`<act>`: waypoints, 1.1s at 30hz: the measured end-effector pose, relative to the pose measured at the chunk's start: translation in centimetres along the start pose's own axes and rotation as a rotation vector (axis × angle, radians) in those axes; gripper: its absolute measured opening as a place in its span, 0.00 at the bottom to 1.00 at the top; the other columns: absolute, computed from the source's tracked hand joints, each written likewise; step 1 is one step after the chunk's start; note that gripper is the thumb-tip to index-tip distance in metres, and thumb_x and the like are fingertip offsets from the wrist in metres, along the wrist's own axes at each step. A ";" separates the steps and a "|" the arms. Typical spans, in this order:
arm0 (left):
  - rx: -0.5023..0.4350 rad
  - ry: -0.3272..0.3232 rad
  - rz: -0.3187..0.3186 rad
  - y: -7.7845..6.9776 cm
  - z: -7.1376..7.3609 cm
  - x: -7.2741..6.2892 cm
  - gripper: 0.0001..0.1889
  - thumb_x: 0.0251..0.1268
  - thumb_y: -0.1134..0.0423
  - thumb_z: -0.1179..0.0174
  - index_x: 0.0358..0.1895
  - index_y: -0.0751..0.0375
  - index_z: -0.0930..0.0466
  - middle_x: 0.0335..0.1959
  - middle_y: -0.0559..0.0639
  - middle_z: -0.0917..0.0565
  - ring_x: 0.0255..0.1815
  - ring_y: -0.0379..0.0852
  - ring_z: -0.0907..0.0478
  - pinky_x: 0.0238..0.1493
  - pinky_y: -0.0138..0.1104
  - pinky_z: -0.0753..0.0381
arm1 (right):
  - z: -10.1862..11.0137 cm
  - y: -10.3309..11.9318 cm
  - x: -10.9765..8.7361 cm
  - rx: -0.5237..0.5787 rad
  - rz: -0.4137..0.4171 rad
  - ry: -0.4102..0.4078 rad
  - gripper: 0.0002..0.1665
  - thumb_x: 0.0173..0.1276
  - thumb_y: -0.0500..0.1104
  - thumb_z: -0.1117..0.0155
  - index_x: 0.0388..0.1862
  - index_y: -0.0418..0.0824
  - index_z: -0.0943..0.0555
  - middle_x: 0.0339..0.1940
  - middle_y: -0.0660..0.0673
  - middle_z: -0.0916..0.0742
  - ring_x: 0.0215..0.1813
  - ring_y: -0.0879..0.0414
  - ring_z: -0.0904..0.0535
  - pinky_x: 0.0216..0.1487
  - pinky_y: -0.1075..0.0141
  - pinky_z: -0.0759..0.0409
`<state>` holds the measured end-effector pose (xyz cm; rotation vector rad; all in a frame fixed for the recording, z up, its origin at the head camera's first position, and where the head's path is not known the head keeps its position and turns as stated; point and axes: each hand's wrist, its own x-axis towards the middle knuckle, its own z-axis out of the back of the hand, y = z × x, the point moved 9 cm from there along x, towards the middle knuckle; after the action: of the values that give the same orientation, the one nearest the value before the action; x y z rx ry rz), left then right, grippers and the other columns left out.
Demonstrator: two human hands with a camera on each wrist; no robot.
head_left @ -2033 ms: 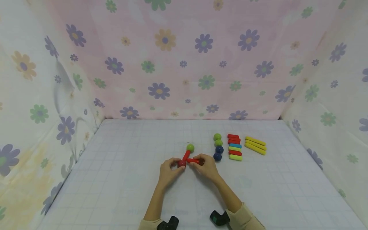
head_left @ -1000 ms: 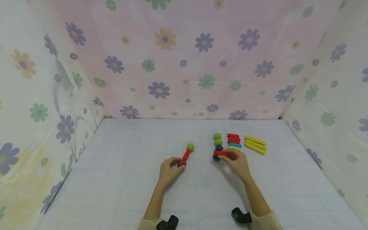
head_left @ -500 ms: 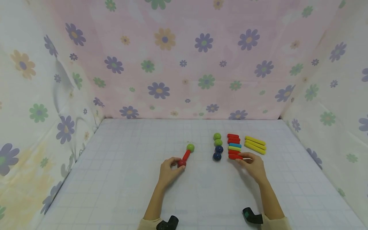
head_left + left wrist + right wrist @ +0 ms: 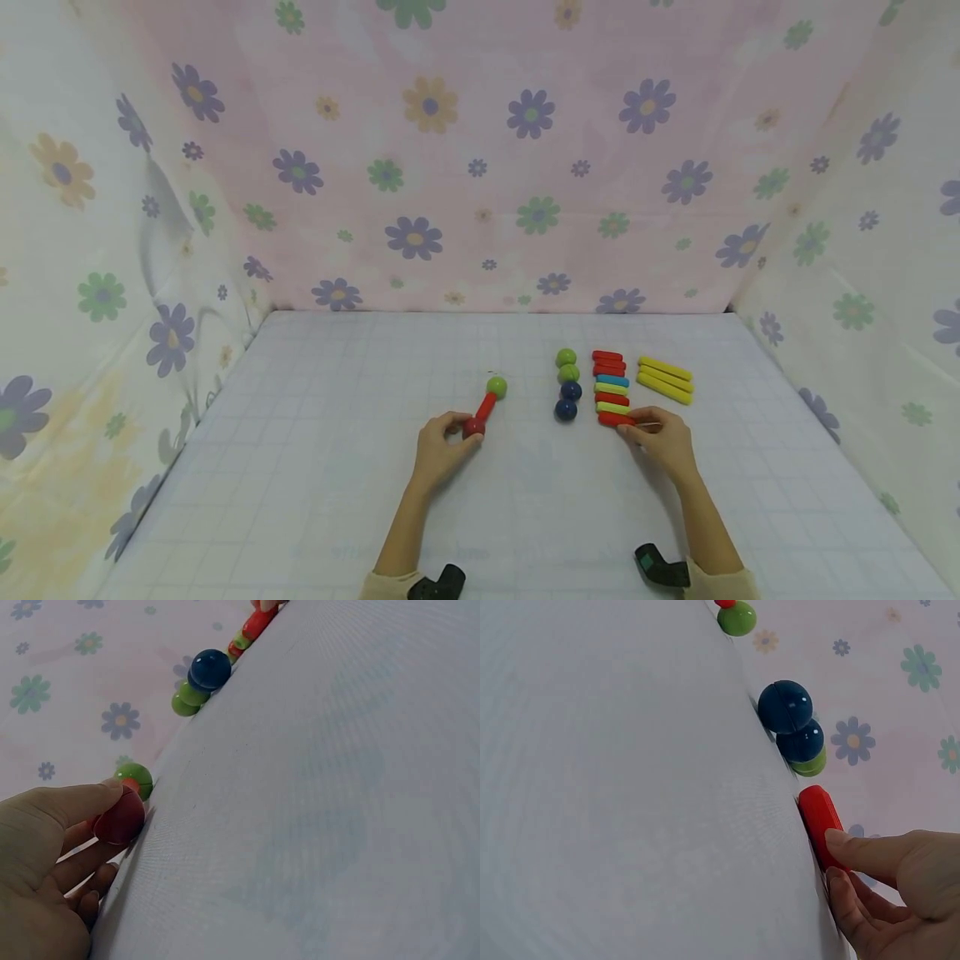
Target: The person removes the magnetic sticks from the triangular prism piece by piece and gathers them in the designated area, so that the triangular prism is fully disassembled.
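Note:
My left hand [image 4: 441, 450] pinches a dark red ball [image 4: 474, 427] between thumb and fingers. A red stick [image 4: 486, 406] runs from that ball to a green ball [image 4: 497, 386], making one joined piece on the table. My right hand [image 4: 663, 442] pinches the right end of a short red stick [image 4: 823, 825] at the near end of a column of short sticks. Just beyond it lies a yellow-green stick [image 4: 612, 408], and a further red stick [image 4: 612, 398] follows. In the right wrist view, thumb and fingertips close on the red stick right at the table surface.
Left of the stick column stand two dark blue balls [image 4: 566, 409] and two green balls [image 4: 569, 373] in a row. To the column's right lie long yellow sticks [image 4: 665, 387]. A flowered cloth wall [image 4: 480, 208] rises behind the white table [image 4: 300, 500].
My right hand has carried the short red stick away from the red ball, rightward to the near end of the stick column. The left hand stays on the red ball.

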<state>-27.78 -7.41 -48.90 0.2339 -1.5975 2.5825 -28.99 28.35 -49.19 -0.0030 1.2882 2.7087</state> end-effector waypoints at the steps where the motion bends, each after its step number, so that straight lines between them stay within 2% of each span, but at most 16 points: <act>1: -0.002 0.000 0.000 0.0 0.0 0.0 0.16 0.52 0.61 0.33 0.45 0.63 0.18 0.40 0.53 0.17 0.44 0.50 0.25 0.48 0.44 0.28 | 0.0 0.0 0.0 -0.004 -0.006 -0.003 0.23 0.64 0.46 0.36 0.52 0.32 0.24 0.50 0.33 0.20 0.48 0.42 0.22 0.40 0.70 0.22; 6: -0.007 0.000 0.003 -0.1 0.1 -0.1 0.16 0.53 0.62 0.33 0.45 0.63 0.18 0.40 0.53 0.17 0.44 0.50 0.25 0.49 0.46 0.28 | 0.0 0.7 -0.2 0.005 -0.011 -0.021 0.24 0.64 0.43 0.36 0.55 0.32 0.27 0.49 0.32 0.22 0.47 0.42 0.23 0.35 0.74 0.23; 10: -0.005 0.006 0.013 -0.2 0.0 -0.1 0.16 0.53 0.62 0.34 0.45 0.63 0.19 0.40 0.53 0.18 0.44 0.50 0.25 0.48 0.45 0.28 | 0.3 2.3 -0.2 0.008 0.041 -0.075 0.25 0.63 0.38 0.37 0.58 0.32 0.30 0.45 0.33 0.22 0.41 0.45 0.24 0.31 0.75 0.25; 15: 0.011 0.048 0.053 0.0 -0.1 -0.2 0.15 0.52 0.62 0.34 0.44 0.60 0.19 0.38 0.50 0.20 0.43 0.47 0.28 0.46 0.42 0.30 | 0.1 5.1 -0.5 0.000 0.169 -0.182 0.25 0.60 0.35 0.36 0.57 0.33 0.29 0.40 0.36 0.22 0.33 0.52 0.26 0.29 0.77 0.28; 19: 0.028 0.121 0.070 0.2 0.0 -0.3 0.15 0.51 0.61 0.33 0.44 0.57 0.18 0.39 0.48 0.20 0.43 0.45 0.28 0.46 0.41 0.29 | -1.0 7.9 -1.2 0.055 0.339 -0.212 0.23 0.57 0.32 0.33 0.52 0.31 0.26 0.35 0.36 0.19 0.29 0.54 0.26 0.29 0.76 0.27; 22: 0.034 0.171 0.051 0.2 0.2 -0.4 0.15 0.51 0.62 0.33 0.44 0.57 0.18 0.38 0.47 0.20 0.42 0.45 0.28 0.45 0.41 0.29 | -2.6 9.9 -1.7 0.109 0.447 -0.174 0.22 0.56 0.31 0.32 0.50 0.29 0.25 0.33 0.37 0.18 0.28 0.54 0.23 0.31 0.75 0.25; 24: 0.029 0.199 0.042 0.2 0.4 -0.4 0.15 0.52 0.62 0.34 0.45 0.57 0.18 0.37 0.47 0.19 0.41 0.45 0.27 0.45 0.40 0.28 | -3.9 11.0 -1.8 0.138 0.485 -0.120 0.22 0.56 0.31 0.33 0.50 0.29 0.24 0.33 0.38 0.17 0.29 0.54 0.22 0.33 0.74 0.23; 29: 0.037 0.241 0.013 -0.1 0.4 -0.2 0.15 0.53 0.64 0.35 0.46 0.60 0.19 0.37 0.48 0.18 0.40 0.45 0.26 0.45 0.40 0.27 | -7.7 12.4 -1.5 0.149 0.484 0.051 0.23 0.59 0.33 0.34 0.54 0.32 0.25 0.40 0.36 0.16 0.33 0.53 0.19 0.37 0.72 0.22; 33: 0.034 0.225 0.007 -0.2 0.6 0.1 0.16 0.51 0.68 0.36 0.47 0.63 0.20 0.39 0.51 0.18 0.41 0.47 0.26 0.48 0.42 0.26 | -10.6 13.2 -1.5 0.098 0.507 0.179 0.27 0.61 0.36 0.35 0.60 0.33 0.27 0.48 0.33 0.18 0.32 0.54 0.18 0.36 0.72 0.22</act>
<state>-27.79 -7.83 -48.50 -0.0588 -1.4791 2.5360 -29.80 11.76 -45.67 0.1087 1.6667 3.1139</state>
